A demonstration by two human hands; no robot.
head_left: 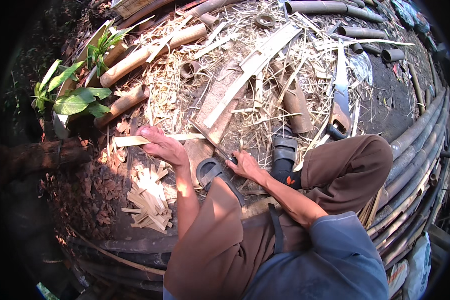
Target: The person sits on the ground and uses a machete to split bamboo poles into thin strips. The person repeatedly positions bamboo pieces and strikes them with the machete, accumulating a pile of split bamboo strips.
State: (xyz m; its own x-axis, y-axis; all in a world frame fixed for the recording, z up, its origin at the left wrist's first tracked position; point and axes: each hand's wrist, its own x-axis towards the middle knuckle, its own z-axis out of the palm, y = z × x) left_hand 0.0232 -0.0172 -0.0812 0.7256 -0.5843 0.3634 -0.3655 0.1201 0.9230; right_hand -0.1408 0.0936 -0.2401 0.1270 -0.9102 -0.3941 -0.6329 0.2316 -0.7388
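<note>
My left hand (162,145) is closed round a flat, pale bamboo strip (126,141). The strip lies roughly level, and its right end meets the blade of a long knife (210,138). My right hand (247,165) grips the knife's dark handle, with the blade slanting up and to the left. Below the blade, a wooden block (197,152) is partly covered. Cut bamboo strips (150,202) lie in a loose pile beside my left forearm. A longer split bamboo piece (235,95) rests on a wooden plank (217,105) beyond the knife.
A handsaw (341,95) lies on the right among shavings (170,92). Thick bamboo sections (152,52) and leafy plants (77,100) are at the far left. Long bamboo poles (410,145) curve along the right side. My sandalled feet (285,150) flank the work spot.
</note>
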